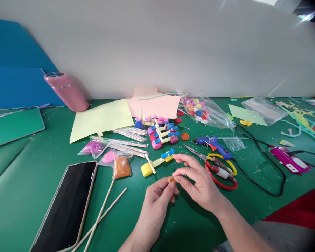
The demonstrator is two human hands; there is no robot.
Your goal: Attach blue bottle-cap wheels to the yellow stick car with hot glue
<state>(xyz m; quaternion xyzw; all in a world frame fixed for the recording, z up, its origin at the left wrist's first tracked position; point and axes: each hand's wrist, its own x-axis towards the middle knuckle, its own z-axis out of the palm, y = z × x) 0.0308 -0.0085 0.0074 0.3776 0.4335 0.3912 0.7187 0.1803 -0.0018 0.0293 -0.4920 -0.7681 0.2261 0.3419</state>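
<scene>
My left hand pinches a small orange-brown piece of soft clay between thumb and fingers. From the other side my right hand grips it with thumb and fingertip, its other fingers stretched out. Just beyond the hands lies a small model with a yellow strip, blue bits and a wooden stick across it. Farther back stand several similar models in pink, red, purple and blue. To the left, an orange-brown clay packet has the same colour as the held piece.
A phone and crossed wooden sticks lie left. Scissors, a blue glue gun and its cord are right. Bagged bottle caps, paper sheets and a pink bottle stand behind.
</scene>
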